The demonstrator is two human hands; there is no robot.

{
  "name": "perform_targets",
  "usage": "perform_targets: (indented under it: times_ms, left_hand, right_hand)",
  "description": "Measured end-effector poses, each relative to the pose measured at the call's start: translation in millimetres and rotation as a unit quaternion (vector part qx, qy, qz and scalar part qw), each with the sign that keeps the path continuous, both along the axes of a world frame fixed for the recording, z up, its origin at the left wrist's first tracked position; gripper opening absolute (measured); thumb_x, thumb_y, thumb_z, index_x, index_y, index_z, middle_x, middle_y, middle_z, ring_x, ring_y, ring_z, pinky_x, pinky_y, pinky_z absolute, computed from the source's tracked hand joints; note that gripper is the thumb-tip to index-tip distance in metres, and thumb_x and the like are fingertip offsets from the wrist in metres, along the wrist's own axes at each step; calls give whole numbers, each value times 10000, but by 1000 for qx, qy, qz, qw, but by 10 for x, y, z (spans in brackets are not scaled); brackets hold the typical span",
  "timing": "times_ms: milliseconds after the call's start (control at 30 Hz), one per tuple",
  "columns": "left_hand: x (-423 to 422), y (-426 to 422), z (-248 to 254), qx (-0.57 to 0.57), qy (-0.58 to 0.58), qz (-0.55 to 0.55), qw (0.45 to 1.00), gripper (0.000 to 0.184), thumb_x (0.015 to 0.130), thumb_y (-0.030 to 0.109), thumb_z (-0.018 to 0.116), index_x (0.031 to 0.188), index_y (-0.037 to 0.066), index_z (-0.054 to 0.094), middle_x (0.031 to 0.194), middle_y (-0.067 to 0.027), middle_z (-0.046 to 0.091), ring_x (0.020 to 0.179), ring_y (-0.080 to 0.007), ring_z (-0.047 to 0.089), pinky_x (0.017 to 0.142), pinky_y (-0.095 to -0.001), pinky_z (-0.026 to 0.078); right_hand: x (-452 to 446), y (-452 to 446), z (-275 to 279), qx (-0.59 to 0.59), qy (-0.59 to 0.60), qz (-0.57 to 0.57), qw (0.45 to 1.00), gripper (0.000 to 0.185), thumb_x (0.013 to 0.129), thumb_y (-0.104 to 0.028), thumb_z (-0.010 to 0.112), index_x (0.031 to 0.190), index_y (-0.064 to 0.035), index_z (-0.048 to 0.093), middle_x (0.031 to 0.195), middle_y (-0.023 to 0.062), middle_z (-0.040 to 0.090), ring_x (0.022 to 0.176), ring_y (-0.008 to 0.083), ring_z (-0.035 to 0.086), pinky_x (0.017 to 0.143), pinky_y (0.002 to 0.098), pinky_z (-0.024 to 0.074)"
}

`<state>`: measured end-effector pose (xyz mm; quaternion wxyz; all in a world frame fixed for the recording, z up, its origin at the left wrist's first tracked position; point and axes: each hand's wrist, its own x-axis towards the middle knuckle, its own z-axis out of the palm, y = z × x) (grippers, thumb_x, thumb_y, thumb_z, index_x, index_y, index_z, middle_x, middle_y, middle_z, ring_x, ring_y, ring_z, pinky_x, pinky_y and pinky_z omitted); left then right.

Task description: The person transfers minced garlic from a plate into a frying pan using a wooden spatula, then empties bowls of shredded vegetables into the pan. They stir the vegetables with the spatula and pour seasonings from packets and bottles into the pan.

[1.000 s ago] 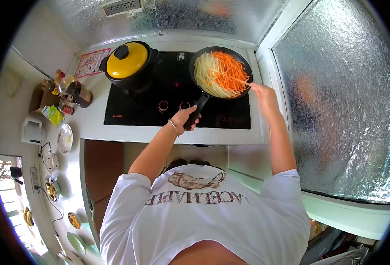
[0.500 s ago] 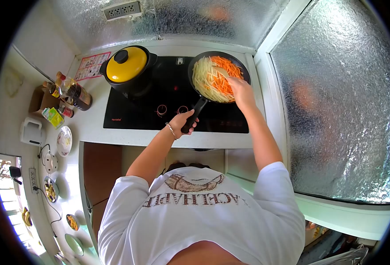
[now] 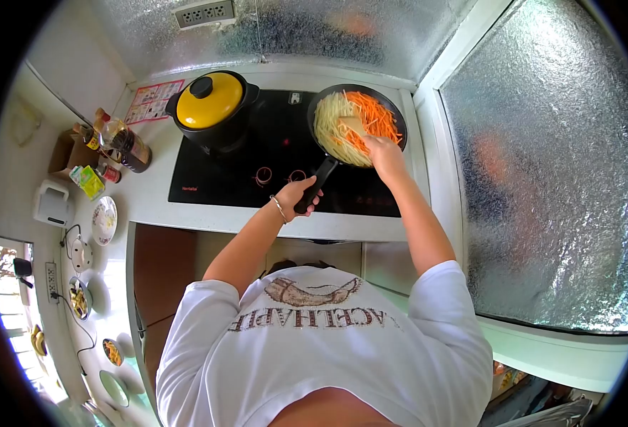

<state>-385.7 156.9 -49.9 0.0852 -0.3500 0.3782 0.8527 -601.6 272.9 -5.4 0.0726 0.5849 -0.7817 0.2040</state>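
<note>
My left hand (image 3: 298, 197) is wrapped round the black handle of a frying pan (image 3: 321, 174) on the right side of the cooktop. Inside the pan lie pale shredded strips (image 3: 330, 121) on the left and orange shredded carrot (image 3: 377, 114) on the right, mixed along the middle. A wooden spatula (image 3: 354, 126) is in my right hand (image 3: 385, 156), its blade down among the strips near the pan's centre. My fingers hide most of the spatula's handle.
A black pot with a yellow lid (image 3: 211, 103) stands at the left of the black cooktop (image 3: 221, 171). Bottles (image 3: 130, 148) and a floral plate (image 3: 105, 220) are on the left counter, with bowls (image 3: 80, 299) nearer me. A textured panel (image 3: 542, 178) rises on the right.
The spatula blade has shifted slightly down in the pan, showing more of its face. My right hand has moved a little lower with it. My left hand still grips the pan's handle.
</note>
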Motion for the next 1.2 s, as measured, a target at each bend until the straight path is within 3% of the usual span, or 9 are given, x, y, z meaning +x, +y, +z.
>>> perform_targets:
  times_ms: [100,233,433,667,733,833,1000,1067,1200]
  left_hand:
    - [4,-1,11,6,5,-1,1000,392,928,379,378,817,34,524,590,-30,493,426,-137,438,404,-253,353]
    - [12,-16,-10,3,4,-4,1000,382,915,387,411,773,54,533,592,-17,508,460,-128,464,451,-262,383]
    - [11,-11,-18,5,7,-3,1000,378,915,386,414,774,54,529,590,-21,505,454,-128,460,432,-263,380]
    - [20,-3,25,7,3,4,1000,380,917,380,414,776,45,524,591,-22,501,447,-129,457,420,-257,377]
    - [12,-5,30,8,6,3,1000,380,916,379,416,776,42,523,592,-22,502,447,-129,458,419,-257,377]
    - [6,5,36,1,-3,3,1000,383,926,372,387,817,32,525,594,-28,494,423,-135,434,406,-259,349]
    - [8,3,22,4,-4,3,1000,387,926,375,381,820,32,525,595,-30,498,423,-139,441,406,-261,352]
    - [6,-7,-6,5,-2,2,1000,387,926,376,381,822,31,524,595,-31,498,422,-140,441,405,-260,353]
    - [-2,-3,12,1,-5,-1,1000,390,927,379,378,823,30,519,595,-33,496,417,-142,440,401,-257,356]
  right_hand:
    - [74,83,140,-50,-2,17,999,241,788,-53,475,1005,-29,578,827,156,604,791,316,578,697,410,455]
    - [49,336,136,-1,11,52,999,236,781,-33,469,982,-30,593,846,162,609,811,316,580,704,401,459]
    - [92,491,347,39,-49,11,998,244,828,-52,467,1027,-33,608,998,161,615,916,336,573,794,386,464]
    - [-9,695,546,-63,-94,-55,992,216,803,-9,536,1001,-22,623,940,193,623,886,317,601,760,354,478]
    - [-9,774,639,20,-100,-95,990,222,808,-19,537,1016,-20,617,934,196,624,886,313,603,753,352,475]
    - [-106,772,382,10,-101,-71,992,201,810,-42,548,995,-15,622,941,178,630,866,291,611,750,346,468]
    - [-159,846,742,-24,-167,-53,984,185,806,-43,536,962,-24,633,911,196,618,809,318,604,694,368,470]
    - [-127,889,854,56,-185,-37,981,177,810,-48,540,955,-21,637,900,196,620,802,312,608,696,363,468]
    - [-120,755,779,73,-157,-45,984,172,820,-61,556,967,-13,629,900,174,637,812,281,619,731,320,468]
